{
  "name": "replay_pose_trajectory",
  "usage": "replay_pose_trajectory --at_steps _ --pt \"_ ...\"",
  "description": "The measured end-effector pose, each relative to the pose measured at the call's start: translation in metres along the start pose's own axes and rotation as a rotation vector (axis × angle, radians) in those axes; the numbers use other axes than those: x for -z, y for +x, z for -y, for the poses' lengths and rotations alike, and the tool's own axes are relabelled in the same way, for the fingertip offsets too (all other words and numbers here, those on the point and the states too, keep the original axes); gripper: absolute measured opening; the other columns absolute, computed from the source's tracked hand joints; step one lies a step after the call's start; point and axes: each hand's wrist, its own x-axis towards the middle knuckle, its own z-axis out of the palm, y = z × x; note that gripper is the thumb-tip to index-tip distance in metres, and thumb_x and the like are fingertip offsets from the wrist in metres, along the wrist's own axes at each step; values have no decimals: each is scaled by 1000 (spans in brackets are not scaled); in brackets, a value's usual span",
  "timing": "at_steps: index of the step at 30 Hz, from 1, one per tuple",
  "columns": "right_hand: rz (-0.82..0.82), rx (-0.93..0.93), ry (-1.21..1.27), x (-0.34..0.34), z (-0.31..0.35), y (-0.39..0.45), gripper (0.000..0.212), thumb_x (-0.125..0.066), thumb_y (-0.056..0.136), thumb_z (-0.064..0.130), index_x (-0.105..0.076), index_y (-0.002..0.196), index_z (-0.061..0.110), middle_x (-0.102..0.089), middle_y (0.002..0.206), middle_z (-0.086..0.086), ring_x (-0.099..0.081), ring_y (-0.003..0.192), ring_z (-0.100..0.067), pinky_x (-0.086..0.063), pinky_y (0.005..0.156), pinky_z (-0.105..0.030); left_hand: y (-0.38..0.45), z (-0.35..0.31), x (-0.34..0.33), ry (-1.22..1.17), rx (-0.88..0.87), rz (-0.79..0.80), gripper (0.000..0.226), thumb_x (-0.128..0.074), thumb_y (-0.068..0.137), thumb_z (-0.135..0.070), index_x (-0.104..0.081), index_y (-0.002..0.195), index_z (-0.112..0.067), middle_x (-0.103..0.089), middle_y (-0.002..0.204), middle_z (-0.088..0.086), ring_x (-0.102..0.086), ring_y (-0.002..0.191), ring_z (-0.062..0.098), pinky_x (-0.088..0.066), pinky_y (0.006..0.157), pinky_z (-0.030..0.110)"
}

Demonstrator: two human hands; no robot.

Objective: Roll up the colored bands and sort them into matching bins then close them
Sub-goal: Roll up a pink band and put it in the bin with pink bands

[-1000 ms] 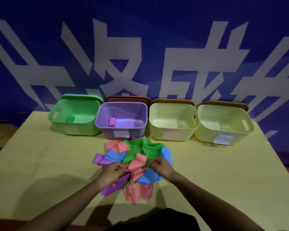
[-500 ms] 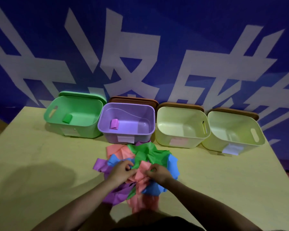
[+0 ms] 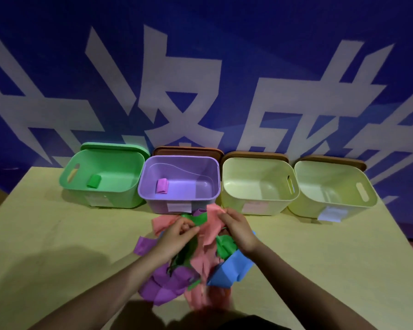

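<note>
A tangled pile of coloured bands lies mid-table: pink, green, purple and blue. My left hand and my right hand both pinch a long pink band, lifted above the pile with its lower end hanging down. Four open bins stand in a row behind: a green bin with a rolled green band inside, a purple bin with a rolled purple band, and two pale yellow bins.
Lids lean behind the bins: a green lid and brown lids. A blue banner with white characters fills the background. The yellow table has bare surface on the left and right of the pile.
Both hands have risen and moved toward the bins, pulling the pink band up out of the pile. The pile has shifted nearer to me.
</note>
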Motion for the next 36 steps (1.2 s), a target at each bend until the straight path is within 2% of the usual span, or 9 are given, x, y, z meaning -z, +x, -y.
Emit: replay_pose_trajectory --at_steps 6,12,16,19,21,24,27,30,36 --pt "9 220 121 12 73 -32 6 -64 88 20 -61 86 14 -51 70 -7 -44 59 -11 -33 50 -20 -28 -89 1 -363 -201 -3 11 -54 95 -16 -60 85 -13 -63 74 -6 -58 73 8 -47 69 24" --pt "-82 349 123 28 102 -64 7 -63 89 5 -59 84 8 -44 59 0 -39 46 -1 -31 44 -12 -52 -132 -16 -474 -303 127 27 -69 70 -38 -63 84 -16 -63 69 -13 -54 69 0 -44 66 17" --pt "-191 309 148 43 106 -77 15 -62 89 4 -57 76 9 -45 48 8 -36 41 -3 -28 38 -14 -59 -143 -35 -456 -317 9 8 -64 88 -7 -60 84 -13 -59 74 -7 -52 70 3 -42 67 19" --pt "-295 291 187 55 105 -85 13 -61 90 5 -59 77 9 -47 53 3 -38 44 -6 -30 39 -15 -65 -148 -40 -454 -410 -110 15 -69 82 -22 -57 84 -13 -58 76 -6 -53 73 8 -43 68 17" --pt "-334 294 209 61 103 -90 12 -61 90 5 -58 78 8 -49 57 1 -42 44 -4 -33 40 -14 -70 -151 -44 -387 -468 -17 24 -68 73 -34 -59 82 -14 -60 73 -11 -53 70 5 -44 66 15" --pt "-348 304 184 67 101 -96 13 -60 90 3 -56 78 7 -50 57 2 -44 42 0 -35 41 -14 -76 -151 -56 -238 -481 145 16 -66 75 -29 -63 86 -19 -63 80 -14 -55 74 0 -45 69 16" --pt "-343 283 180 69 97 -96 12 -60 90 4 -55 80 6 -53 60 -1 -48 48 -6 -40 43 -17 -72 -147 -65 -165 -423 135 13 -71 81 -24 -63 91 -25 -62 85 -12 -55 76 -1 -47 73 17" --pt "-351 243 208 70 95 -94 13 -57 91 3 -55 78 5 -50 58 0 -47 46 -6 -40 43 -17 -69 -148 -65 -118 -442 158 19 -67 76 -39 -64 84 -21 -62 76 -15 -55 73 2 -46 70 19" --pt "-309 220 250 76 89 -89 19 -53 92 1 -53 74 7 -51 56 1 -52 52 -9 -47 52 -22 -66 -156 -58 -366 -298 130 19 -57 92 -5 -63 74 -11 -56 72 0 -52 74 11 -41 71 25"
